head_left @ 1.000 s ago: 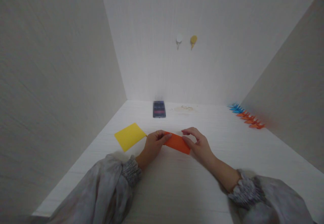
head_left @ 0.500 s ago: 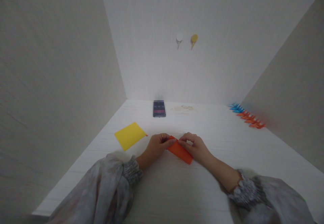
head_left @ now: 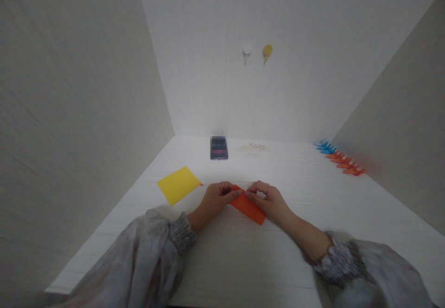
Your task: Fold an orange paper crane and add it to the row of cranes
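Paper shows in two large pieces: one yellow, flat, rectangular paper sheet [head_left: 179, 186], nearer and left of the one dark, rectangular slab [head_left: 219, 148], and one bright-orange, narrow paper strip [head_left: 248, 208], nearer and slightly right of the slab. Two round-headed wall hooks, one white [head_left: 247, 49] and one yellow [head_left: 267, 51], sit above and right of it. Well to its right, small, pointed, blue paper figures [head_left: 326, 147] and orange paper figures [head_left: 346, 163] overlap too closely to count. Blocky blurring hides the slab's face; both grey sleeves run out of view; fingers cover part of the strip's upper edge. The strip looks smooth, slanting down rightward. The left hand [head_left: 216, 197] pinches its upper-left end; the right hand [head_left: 266, 199] pinches its upper edge.
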A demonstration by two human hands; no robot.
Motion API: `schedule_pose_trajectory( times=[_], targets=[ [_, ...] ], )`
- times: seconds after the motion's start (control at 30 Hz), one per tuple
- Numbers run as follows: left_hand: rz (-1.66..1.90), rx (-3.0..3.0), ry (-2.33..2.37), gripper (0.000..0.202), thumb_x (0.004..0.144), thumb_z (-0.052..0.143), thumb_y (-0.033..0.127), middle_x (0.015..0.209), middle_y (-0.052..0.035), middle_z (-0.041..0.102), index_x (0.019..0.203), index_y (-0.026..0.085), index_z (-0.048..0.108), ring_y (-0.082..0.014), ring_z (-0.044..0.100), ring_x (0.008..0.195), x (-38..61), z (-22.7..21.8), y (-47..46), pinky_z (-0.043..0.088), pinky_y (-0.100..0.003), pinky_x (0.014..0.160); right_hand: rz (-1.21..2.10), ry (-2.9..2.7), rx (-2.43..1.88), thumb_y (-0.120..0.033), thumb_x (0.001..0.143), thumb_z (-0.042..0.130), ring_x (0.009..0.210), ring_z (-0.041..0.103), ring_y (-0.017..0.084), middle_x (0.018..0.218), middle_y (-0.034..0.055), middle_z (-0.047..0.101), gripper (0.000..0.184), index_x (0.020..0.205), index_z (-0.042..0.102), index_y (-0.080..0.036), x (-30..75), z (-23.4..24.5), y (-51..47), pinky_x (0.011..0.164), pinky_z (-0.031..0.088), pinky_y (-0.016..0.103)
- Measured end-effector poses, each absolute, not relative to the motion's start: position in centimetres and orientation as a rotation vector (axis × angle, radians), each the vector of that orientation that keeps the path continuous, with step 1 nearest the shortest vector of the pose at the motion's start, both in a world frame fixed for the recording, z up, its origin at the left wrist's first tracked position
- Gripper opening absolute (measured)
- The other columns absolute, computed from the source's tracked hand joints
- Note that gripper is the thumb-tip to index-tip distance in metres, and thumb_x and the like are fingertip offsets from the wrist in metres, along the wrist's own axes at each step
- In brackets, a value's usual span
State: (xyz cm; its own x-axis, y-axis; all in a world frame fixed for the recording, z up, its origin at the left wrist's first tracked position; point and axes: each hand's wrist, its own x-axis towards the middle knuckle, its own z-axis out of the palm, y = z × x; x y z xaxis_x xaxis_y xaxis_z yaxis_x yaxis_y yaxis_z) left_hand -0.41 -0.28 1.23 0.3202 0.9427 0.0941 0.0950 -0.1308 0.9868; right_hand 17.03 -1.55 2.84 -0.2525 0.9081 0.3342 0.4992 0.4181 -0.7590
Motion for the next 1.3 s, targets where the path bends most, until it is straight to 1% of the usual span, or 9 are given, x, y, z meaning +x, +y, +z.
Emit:
schedule_pose_trajectory(
  times=[0.2, 0.57, 0.83, 1.3],
  targets=[
    [0.98, 1.473, 0.977, 0.026, 0.066, 0.062, 0.039, 0.06, -0.0008, 0.058, 0.069, 0.013, 0.061, -0.0099, 0.05, 0.055, -0.35, 1.4, -0.37, 0.038, -0.022, 0.054, 0.662, -1.893, -1.188, -0.024, 0.072, 0.056, 0.062, 0.054, 0.015, 0.061, 0.0003, 0.059, 0.012, 0.063, 0.062, -0.02, 17.01, 3.01, -1.69, 0.062, 0.041, 0.028],
    [0.983, 1.441, 0.956, 0.022, 0.065, 0.063, 0.035, 0.064, -0.0014, 0.06, 0.071, 0.013, 0.062, -0.01, 0.052, 0.057, -0.35, 1.53, -0.52, 0.039, -0.022, 0.056, 0.66, -1.901, -1.168, -0.023, 0.073, 0.057, 0.065, 0.055, 0.015, 0.065, 0.0017, 0.061, 0.011, 0.065, 0.063, -0.02, 17.1, 2.8, -1.76, 0.063, 0.042, 0.028],
    [0.988, 1.443, 0.958, 0.023, 0.065, 0.064, 0.036, 0.062, 0.0001, 0.059, 0.07, 0.013, 0.062, -0.0089, 0.05, 0.056, -0.35, 1.3, -0.32, 0.038, -0.021, 0.055, 0.64, -1.921, -1.148, -0.019, 0.074, 0.056, 0.065, 0.055, 0.014, 0.065, 0.0019, 0.061, 0.011, 0.067, 0.064, -0.018, 17.06, 2.94, -1.8, 0.063, 0.041, 0.027],
    [0.987, 1.444, 0.962, 0.024, 0.066, 0.063, 0.037, 0.063, -0.0004, 0.06, 0.07, 0.013, 0.063, -0.0093, 0.051, 0.057, -0.35, 1.6, -0.43, 0.038, -0.021, 0.056, 0.607, -1.941, -1.162, -0.021, 0.076, 0.053, 0.064, 0.054, 0.014, 0.064, 0.0011, 0.06, 0.013, 0.067, 0.063, -0.019, 17.2, 2.79, -1.96, 0.063, 0.041, 0.026]
  ],
)
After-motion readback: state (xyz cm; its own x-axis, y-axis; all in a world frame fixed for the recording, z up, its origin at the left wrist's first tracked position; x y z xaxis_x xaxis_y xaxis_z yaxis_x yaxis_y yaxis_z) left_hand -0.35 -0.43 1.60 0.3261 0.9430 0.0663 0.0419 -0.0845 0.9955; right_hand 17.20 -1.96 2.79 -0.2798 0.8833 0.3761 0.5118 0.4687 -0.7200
